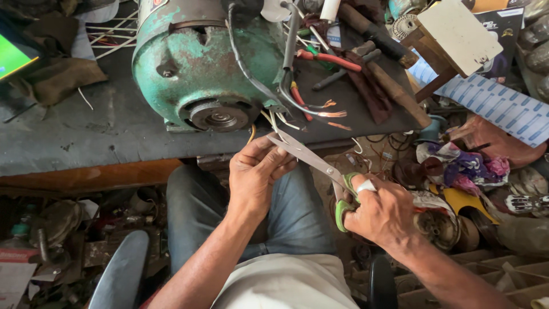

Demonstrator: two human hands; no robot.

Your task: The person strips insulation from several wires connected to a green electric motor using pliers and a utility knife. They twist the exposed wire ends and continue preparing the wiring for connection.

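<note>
A worn green electric motor (pixel 200 63) lies on the dark workbench (pixel 74 137), with loose wires (pixel 286 117) trailing from its front, some bared to copper. My left hand (pixel 257 174) pinches a thin wire end just below the motor, at the bench's front edge. My right hand (pixel 380 212) grips green-handled scissors (pixel 311 160), fingers through the loops. The scissor blades point up and left, their tips meeting the wire beside my left fingers.
Pliers with red handles (pixel 329 58), wooden-handled tools (pixel 394 86) and a rag lie at the bench's back right. A wooden block (pixel 452 34) and striped paper (pixel 497 106) sit to the right. Scrap parts and cloth litter the floor on both sides of my knees.
</note>
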